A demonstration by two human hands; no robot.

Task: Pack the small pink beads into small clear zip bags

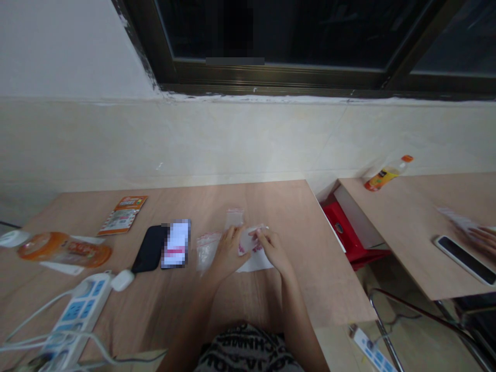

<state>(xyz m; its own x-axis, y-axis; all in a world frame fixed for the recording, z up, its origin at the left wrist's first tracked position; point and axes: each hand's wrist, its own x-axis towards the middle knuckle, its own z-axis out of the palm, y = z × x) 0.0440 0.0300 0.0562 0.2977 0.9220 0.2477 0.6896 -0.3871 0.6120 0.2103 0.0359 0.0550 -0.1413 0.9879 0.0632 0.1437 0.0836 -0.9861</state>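
A white sheet (253, 266) lies on the table in front of me, with small pink-red marks or pieces on it too small to make out. My left hand (228, 250) rests over the sheet's left side, fingers stretched out and flat. At the sheet's upper right, my right hand (274, 250) has its fingertips drawn together; whatever is between them is hidden. A clear zip bag (205, 250) is partly covered by my left hand. Beyond its fingertips another clear zip bag (234, 217) lies flat.
Left on the table (318, 289) are a phone with lit screen (176, 245), a dark phone (149, 250), an orange packet (124, 216), a drink bottle (64, 249) and a power strip (79, 315) with cables. Another person's hand (486, 237), a phone (467, 260) and a bottle (387, 174) are at the right table.
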